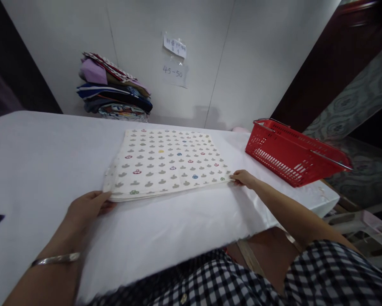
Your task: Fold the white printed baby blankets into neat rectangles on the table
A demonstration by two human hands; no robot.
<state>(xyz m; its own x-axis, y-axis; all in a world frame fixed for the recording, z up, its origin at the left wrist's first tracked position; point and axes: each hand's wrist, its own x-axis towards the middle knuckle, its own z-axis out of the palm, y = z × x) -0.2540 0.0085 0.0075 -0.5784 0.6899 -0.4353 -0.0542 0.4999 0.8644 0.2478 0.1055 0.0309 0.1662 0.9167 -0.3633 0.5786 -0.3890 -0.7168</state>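
A folded white cloth (pixel 168 163) printed with rows of small grey, red, blue, green and yellow motifs lies flat on the table. My left hand (pixel 90 206) pinches its near left corner between thumb and fingers. At the near right corner, my right hand (pixel 244 178) has the cloth's edge pinched in the same way. Several layers show along the near edge, which runs fairly straight between both hands. The fingertips under the cloth are partly hidden.
A red plastic basket (pixel 273 148) with metal handles stands on the white-covered table (pixel 184 229) at the right. A stack of folded clothes (pixel 114 91) sits at the back left by the wall. Paper labels (pixel 174 74) hang on the wall. A pale stool (pixel 366 229) is at the lower right.
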